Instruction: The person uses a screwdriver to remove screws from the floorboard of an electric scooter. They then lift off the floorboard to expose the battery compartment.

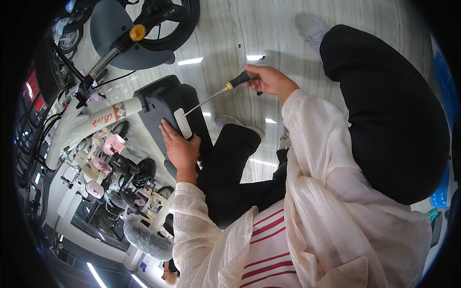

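My right hand point(272, 81) is closed round the dark handle of a screwdriver point(206, 102) with a yellow collar. Its metal shaft slants down to the left, and the tip meets a cream-coloured strip point(182, 124) on a black plastic housing point(156, 102). I cannot make out a screw under the tip. Flat against the housing lies my left hand point(182, 152), fingers stretched out and thumb apart, beside the lower end of the strip. The housing sits on the white frame point(91, 122) of an electric bike.
A grey fender point(106, 33) with an orange reflector point(137, 32) and a black wheel point(191, 24) are at the upper left. Small dark pieces point(239, 46) lie on the shiny floor. Several scooters point(115, 144) stand at left, near a plastic-wrapped seat point(144, 235).
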